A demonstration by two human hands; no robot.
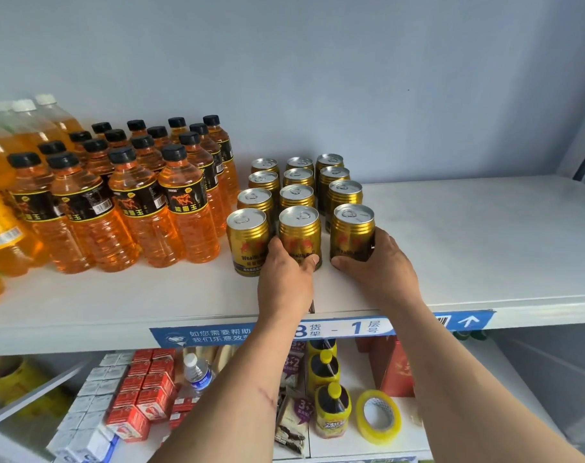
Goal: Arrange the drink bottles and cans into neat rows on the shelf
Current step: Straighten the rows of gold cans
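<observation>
At the frame's centre on the white shelf, our left hand grips the middle gold ribbed can and our right hand the right-hand gold can, so a hasty shove could topple the tightly packed cans behind.

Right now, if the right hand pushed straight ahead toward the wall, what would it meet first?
The right hand already holds the front right can. Pushed straight back, that can would probably bump the next gold can behind it, though the gap's depth is unclear.
</observation>
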